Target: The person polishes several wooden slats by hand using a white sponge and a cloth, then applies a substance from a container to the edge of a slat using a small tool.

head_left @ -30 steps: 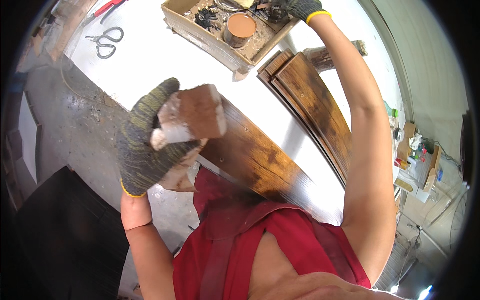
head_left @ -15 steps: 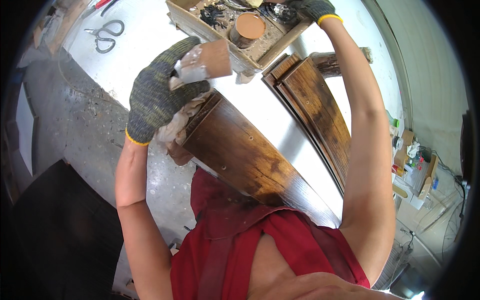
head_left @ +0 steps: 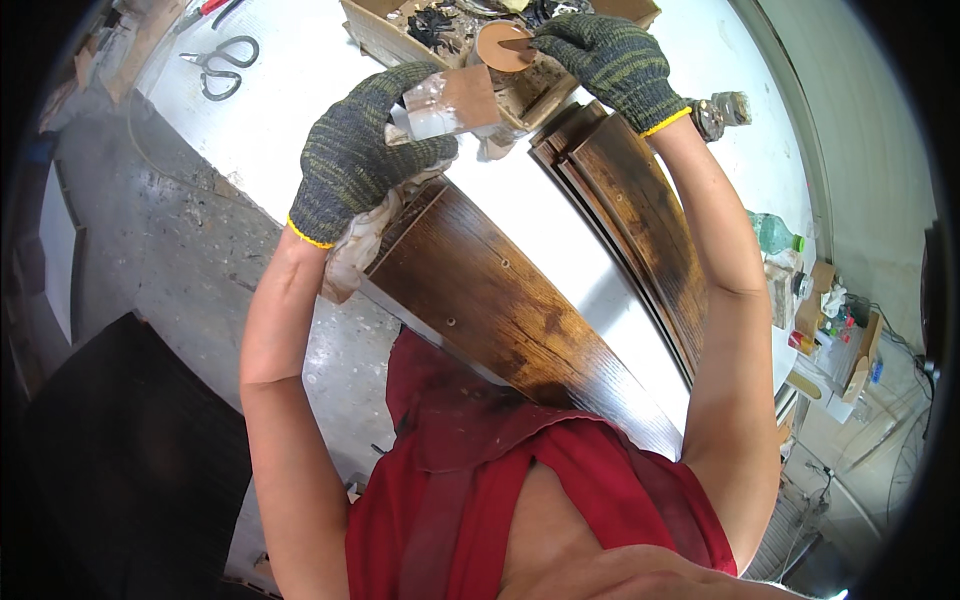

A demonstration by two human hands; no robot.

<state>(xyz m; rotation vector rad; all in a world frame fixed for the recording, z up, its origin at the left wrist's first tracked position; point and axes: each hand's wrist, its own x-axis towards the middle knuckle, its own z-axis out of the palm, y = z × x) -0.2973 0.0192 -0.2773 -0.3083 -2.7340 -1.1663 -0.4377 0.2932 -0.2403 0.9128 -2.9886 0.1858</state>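
Observation:
My left hand (head_left: 355, 155), in a dark knitted glove, is closed on a flat rectangular scraper (head_left: 468, 98), pale at one end and coated with brown paste at the other. A crumpled whitish rag (head_left: 358, 245) hangs beneath that hand. My right hand (head_left: 610, 65), gloved alike, pinches a small spatula (head_left: 518, 45), its handle hidden in the fingers. The spatula's brown tip is at the brown paste in a round can (head_left: 497, 40), which stands in a shallow cardboard box (head_left: 385, 30). Below my hands lies a dark wood-grain board (head_left: 480, 290) with small holes.
More wood-grain boards (head_left: 635, 185) lie stacked at the right. Behind my right wrist is a brown-stained jar (head_left: 725, 112). Black-handled scissors (head_left: 225, 68) rest at the far left of the white table (head_left: 270, 130). A green-capped bottle (head_left: 775, 232) stands at the right edge.
My right hand has come nearer from the far side of the box and now has the spatula at the can. My left hand has shifted slightly right with the scraper, nearer the can.

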